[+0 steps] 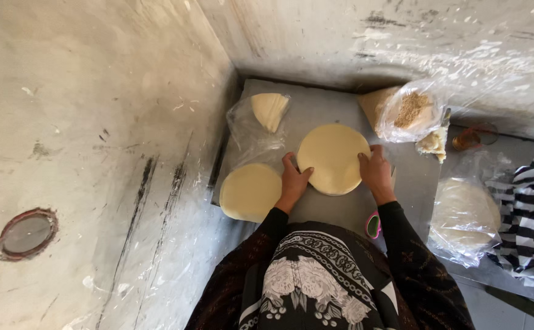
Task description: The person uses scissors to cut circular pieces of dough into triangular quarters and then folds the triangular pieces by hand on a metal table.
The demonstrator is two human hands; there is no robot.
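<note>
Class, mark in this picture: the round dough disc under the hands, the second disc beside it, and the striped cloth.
Dough disc (pixel 333 156), head view, on its bare centre.
Second disc (pixel 250 191), head view, on its middle.
Striped cloth (pixel 533 214), head view, on a folded part.

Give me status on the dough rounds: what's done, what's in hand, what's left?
Done, by the look of it: one flat dough round lies set aside at the board's left edge. In hand: the left hand and right hand press the edges of a second round mid-board. Possibly left: dough in a plastic bag at right and folded pieces in plastic at the back. How many more, I cannot tell.
</note>
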